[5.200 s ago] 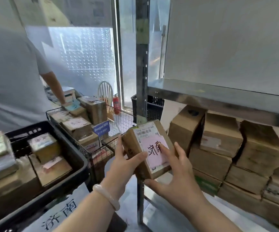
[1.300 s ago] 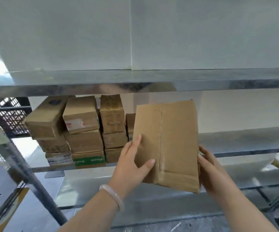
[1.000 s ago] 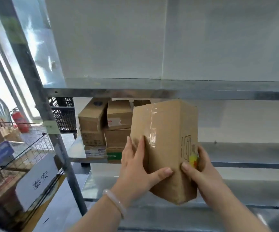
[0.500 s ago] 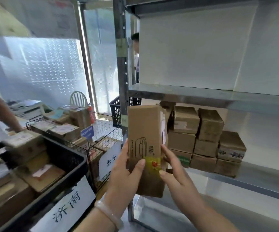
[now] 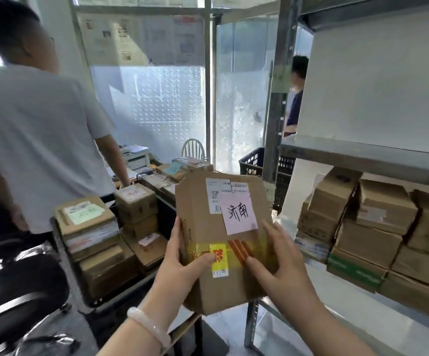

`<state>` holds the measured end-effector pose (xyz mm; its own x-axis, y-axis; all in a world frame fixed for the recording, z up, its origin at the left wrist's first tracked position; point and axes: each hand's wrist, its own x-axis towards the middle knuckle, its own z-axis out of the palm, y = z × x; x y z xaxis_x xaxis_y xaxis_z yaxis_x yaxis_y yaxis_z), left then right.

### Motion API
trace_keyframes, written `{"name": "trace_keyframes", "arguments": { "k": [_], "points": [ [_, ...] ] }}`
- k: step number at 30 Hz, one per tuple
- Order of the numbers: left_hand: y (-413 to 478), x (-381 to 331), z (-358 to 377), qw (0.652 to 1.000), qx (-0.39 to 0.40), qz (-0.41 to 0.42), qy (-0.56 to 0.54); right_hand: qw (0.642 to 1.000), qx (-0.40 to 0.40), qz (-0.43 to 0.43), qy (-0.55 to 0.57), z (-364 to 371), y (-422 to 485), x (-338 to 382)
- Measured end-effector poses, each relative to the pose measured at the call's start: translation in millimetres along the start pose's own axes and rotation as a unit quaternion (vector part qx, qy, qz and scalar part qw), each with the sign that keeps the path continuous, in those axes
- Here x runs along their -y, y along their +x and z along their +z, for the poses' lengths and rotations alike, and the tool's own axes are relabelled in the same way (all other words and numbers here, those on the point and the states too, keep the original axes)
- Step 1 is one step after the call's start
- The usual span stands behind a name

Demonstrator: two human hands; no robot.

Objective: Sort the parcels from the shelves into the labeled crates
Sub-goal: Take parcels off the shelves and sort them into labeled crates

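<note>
Midway between shelf and crate, we hold a cardboard parcel [image 5: 208, 278] upright at the centre of the frame, clear of every surface. Our left hand [image 5: 182, 263] grips its left edge, thumb bent across a band of yellow tape [image 5: 218, 255] and fingers tucked behind. Our right hand [image 5: 283, 268] lies against the parcel's right side, with its fingers straight and spread and its thumb on the front face. A pink note [image 5: 239, 213] bearing handwritten characters sits on the front, overlapping a white shipping label [image 5: 214, 194]. A pale bracelet [image 5: 149, 327] circles the left wrist.

At lower left a black crate [image 5: 72, 273] holds stacked boxes [image 5: 92, 227], several topped with handwritten slips. Beside it, in the upper left, a person in a grey shirt [image 5: 36, 140] stands with their back to us. At right, more brown boxes [image 5: 375, 227] are piled under a metal shelf [image 5: 362, 152]. Behind the shelf's upright a second person [image 5: 295, 98] is partly hidden, and a black basket [image 5: 252, 163] stands at the window.
</note>
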<state>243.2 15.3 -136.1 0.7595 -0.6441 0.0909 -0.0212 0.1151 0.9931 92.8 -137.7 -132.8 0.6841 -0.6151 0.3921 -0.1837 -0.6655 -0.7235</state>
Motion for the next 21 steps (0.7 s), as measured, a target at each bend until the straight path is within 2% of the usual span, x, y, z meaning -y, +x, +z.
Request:
{"name": "trace_keyframes", "arguments": {
  "k": [4, 8, 15, 18, 21],
  "points": [
    [3, 3, -15, 0.996, 0.006, -0.036, -0.076, 0.992, 0.063, 0.054, 0.096, 7, 29, -11],
    [11, 4, -25, 0.995, -0.075, -0.038, -0.055, 0.985, 0.101, 0.043, 0.135, 30, 61, -20],
    [50, 11, -66, 0.979, -0.197, -0.032, 0.049, 0.973, 0.213, 0.022, 0.088, 90, 134, -16],
    [68, 14, -83, 0.967, -0.215, -0.064, 0.122, 0.966, 0.256, -0.009, 0.039, 116, 168, -10],
    [86, 16, -96, 0.956, -0.24, -0.096, 0.138, 0.951, 0.307, -0.023, 0.025, 140, 200, -3]
  ]
}}
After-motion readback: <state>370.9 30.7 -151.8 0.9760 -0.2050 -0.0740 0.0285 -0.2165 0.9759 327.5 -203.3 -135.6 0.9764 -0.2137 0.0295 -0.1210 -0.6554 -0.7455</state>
